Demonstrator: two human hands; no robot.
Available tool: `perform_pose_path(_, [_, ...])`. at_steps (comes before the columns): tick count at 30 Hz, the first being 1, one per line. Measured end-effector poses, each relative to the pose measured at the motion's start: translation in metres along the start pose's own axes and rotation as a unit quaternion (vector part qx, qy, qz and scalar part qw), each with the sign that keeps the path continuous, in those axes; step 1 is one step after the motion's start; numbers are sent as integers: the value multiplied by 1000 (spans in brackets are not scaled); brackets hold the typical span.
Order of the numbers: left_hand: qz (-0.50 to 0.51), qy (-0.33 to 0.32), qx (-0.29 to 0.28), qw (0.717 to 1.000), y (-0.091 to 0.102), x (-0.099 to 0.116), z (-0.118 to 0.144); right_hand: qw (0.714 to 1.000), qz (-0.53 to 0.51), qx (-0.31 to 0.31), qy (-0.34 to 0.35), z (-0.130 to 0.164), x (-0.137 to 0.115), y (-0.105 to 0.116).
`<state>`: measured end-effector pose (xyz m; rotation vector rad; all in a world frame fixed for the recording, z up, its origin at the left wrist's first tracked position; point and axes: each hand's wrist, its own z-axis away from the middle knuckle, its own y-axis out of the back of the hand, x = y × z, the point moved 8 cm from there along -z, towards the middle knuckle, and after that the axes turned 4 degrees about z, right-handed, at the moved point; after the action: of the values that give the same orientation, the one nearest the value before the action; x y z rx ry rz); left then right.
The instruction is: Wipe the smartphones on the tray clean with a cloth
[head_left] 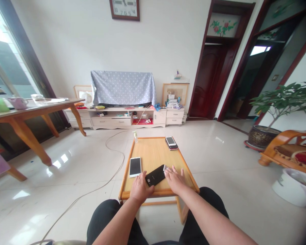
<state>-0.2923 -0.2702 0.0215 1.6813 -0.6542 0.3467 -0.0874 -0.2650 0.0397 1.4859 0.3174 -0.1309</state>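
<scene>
A black smartphone [155, 175] lies back side up and slanted over the near part of a small wooden table [153, 151]. My left hand [140, 188] grips its left end between thumb and fingers. At the phone's right end, my right hand [175, 180] presses a small white piece, like a tissue or wipe [165, 167], under its fingertips; the piece is mostly hidden. A white smartphone [135, 167] with a dark screen lies face up left of the black one. At the table's far right corner, another white phone [170, 141] rests on a dark flat thing.
A clear pump bottle [135, 136] stands at the table's far left corner. A cable [112, 175] runs along the floor to the left. Beyond are a low cabinet [112, 121], a dining table [40, 108], a potted plant [264, 136] and a white bucket [293, 187].
</scene>
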Motion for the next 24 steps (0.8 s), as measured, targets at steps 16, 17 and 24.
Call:
perform_pose_path(16, [-12, -2, 3, 1000, 0, 4, -3, 999, -12, 33, -1, -2, -6, 4])
perform_pose_path(17, [-15, -4, 2, 1000, 0, 5, -4, 999, -10, 35, -2, -3, -5, 6])
perform_pose_path(24, [-34, -16, -1, 999, 0, 13, -7, 986, -49, 67, 145, 42, -54, -11])
